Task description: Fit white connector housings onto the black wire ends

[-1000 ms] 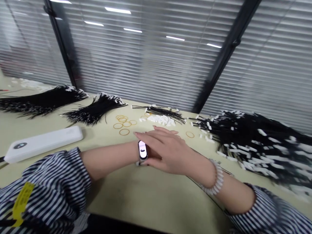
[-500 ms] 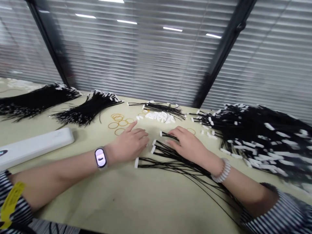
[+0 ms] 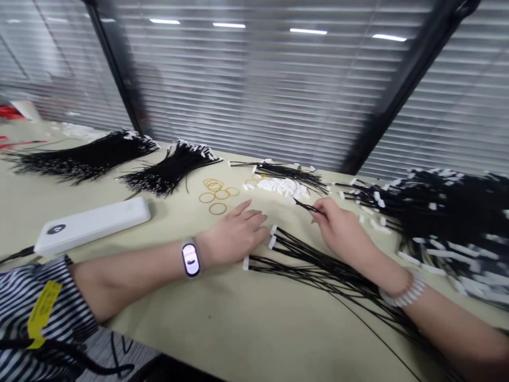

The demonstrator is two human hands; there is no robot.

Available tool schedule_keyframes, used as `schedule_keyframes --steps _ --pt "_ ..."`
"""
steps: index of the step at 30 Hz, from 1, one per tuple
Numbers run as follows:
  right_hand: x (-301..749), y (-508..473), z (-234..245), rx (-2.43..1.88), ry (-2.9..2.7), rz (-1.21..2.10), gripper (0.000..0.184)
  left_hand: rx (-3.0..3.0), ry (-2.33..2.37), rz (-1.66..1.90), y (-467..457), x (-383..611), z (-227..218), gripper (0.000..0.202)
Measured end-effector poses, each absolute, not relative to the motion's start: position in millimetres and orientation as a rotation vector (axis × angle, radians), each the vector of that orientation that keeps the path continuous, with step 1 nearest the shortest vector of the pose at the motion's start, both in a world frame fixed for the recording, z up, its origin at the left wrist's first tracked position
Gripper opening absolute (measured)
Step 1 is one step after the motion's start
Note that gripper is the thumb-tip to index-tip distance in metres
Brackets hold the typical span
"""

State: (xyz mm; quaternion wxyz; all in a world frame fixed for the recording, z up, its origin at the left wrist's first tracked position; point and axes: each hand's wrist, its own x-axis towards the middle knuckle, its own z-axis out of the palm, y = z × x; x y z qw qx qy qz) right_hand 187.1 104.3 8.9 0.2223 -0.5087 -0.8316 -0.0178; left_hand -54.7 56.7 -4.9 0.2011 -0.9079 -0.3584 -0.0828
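Observation:
My right hand pinches the ends of a few thin black wires between its fingertips, just below a pile of white connectors. My left hand lies flat on the pale green table, holding nothing. Its fingertips stop close to a loose bundle of black wires, whose white connector ends fan out beside them. The bundle runs under my right forearm toward the bottom right. A smart band circles my left wrist, and a white beaded bracelet circles my right.
Brass-coloured rubber bands and a white power bank lie left of my hands. Black wire bundles stand behind them, with a large wire heap on the right. Slatted window blinds run along the table's far side.
My hands have uncrossed and moved apart, and a wire bundle now lies between them. My right hand has moved right and pinched a few wires. The view has swung slightly.

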Motion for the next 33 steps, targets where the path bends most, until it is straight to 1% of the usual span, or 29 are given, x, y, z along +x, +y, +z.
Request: schedule_keyframes --steps 5,7,9,11,13,15,17,21,24,27,28,31,33 --pt "185 92 14 -1.252 -2.248 -0.082 0.009 -2.565 -0.967 -0.188 53 -53 -3 0.030" --pt "183 88 10 -1.207 -2.243 -0.105 0.010 -2.600 -0.996 -0.238 51 -53 -2 0.031" --pt "181 85 6 -1.148 -2.248 -0.115 0.013 -2.667 -1.105 -0.406 47 -53 0 0.032" --pt "179 82 3 -1.053 -2.250 -0.095 0.017 -2.769 -1.281 -0.664 43 -53 2 0.037" --pt "178 79 2 -0.974 -2.249 -0.064 0.017 -2.859 -1.475 -0.968 40 -52 5 0.044" --pt "175 76 2 -0.943 -2.257 -0.044 0.016 -2.913 -1.662 -1.248 39 -50 7 0.041" --pt "172 73 3 -0.931 -2.278 -0.026 0.016 -2.969 -1.837 -1.440 41 -48 7 0.036" --pt "170 70 6 -0.940 -2.317 0.038 0.017 -3.112 -2.043 -1.623 48 -44 3 0.029" --pt "181 78 15 -1.072 -2.434 0.155 0.028 -3.031 -2.129 -1.807 49 -43 1 0.022" --pt "203 92 34 -1.154 -2.689 0.191 0.020 -2.820 -2.217 -1.928 46 -41 2 0.017" --pt "210 96 41 -1.168 -2.736 0.186 0.020 -2.766 -2.227 -1.946 45 -40 2 0.016" --pt "226 103 62 -1.214 -2.668 0.136 0.024 -2.706 -2.217 -2.023 43 -40 3 0.014" --pt "234 103 71 -1.218 -2.622 0.123 0.025 -2.663 -2.227 -2.149 44 -41 1 0.014"
